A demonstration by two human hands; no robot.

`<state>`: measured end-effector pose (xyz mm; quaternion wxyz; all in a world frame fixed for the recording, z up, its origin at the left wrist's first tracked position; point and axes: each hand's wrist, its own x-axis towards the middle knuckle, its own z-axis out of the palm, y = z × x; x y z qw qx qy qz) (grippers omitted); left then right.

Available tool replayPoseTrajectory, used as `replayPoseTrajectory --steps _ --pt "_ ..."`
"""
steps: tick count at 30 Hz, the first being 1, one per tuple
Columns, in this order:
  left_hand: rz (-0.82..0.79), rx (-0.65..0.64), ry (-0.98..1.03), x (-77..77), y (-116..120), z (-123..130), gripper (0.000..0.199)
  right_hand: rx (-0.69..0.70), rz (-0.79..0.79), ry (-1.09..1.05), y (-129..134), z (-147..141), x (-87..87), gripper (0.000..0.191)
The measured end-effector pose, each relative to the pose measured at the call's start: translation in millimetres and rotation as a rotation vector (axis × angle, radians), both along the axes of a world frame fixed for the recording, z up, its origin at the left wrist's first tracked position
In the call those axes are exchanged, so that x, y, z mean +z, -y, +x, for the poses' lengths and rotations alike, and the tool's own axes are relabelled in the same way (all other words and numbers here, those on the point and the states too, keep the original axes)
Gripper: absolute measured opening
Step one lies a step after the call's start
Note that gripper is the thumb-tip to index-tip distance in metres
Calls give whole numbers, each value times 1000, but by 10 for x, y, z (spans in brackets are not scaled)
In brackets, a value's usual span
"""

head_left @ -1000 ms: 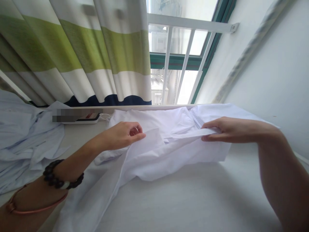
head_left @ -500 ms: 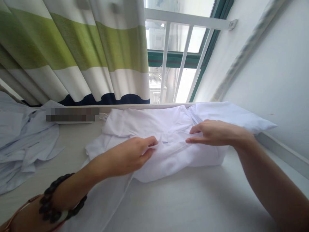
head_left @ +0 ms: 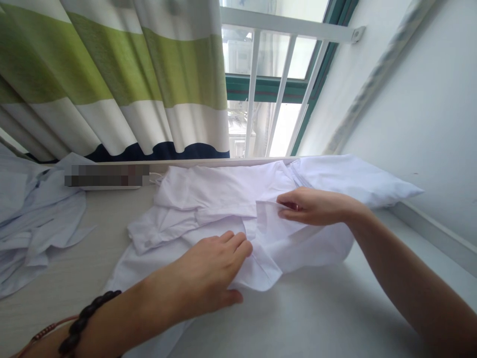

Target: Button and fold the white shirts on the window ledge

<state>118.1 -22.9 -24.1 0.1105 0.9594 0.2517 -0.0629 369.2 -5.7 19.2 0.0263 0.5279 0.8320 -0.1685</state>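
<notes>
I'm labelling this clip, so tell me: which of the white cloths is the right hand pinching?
The middle cloth: the right hand pinches its flap. No hand grips the crumpled left pile or the wall-side cloth.

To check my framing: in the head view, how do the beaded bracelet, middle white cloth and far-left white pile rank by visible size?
1. Middle white cloth
2. Far-left white pile
3. Beaded bracelet

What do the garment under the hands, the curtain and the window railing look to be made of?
White garment: thin, matte woven cloth, probably cotton or a blend; soft creases, crisp folded edges.
Curtain: heavier matte fabric, fibre unclear; deep rounded pleats.
Window railing: likely painted metal, white, smooth; slim straight bars, bracketed end.
</notes>
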Motion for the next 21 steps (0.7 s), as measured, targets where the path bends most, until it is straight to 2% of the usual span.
replayPoseTrajectory --steps 2,5,9,11,16,19,21 --pt "-15 -10 -8 -19 -18 -2 17 -38 101 -37 23 -21 38 26" --pt "-114 -51 15 32 -19 -17 24 21 158 -92 81 -59 74 24" --pt "-226 -139 37 145 31 -42 36 234 -156 -101 227 -140 86 21" --pt "-236 -174 32 171 57 -47 37 296 -277 -79 304 -190 75 26" --pt "-166 -213 19 158 39 -47 16 348 -323 -70 385 -277 34 37" --pt "-76 -153 45 149 -26 -64 5 349 -317 -77 368 -271 38 36" --pt "-40 -102 85 151 -71 -86 6 356 -311 -94 352 -246 61 35"
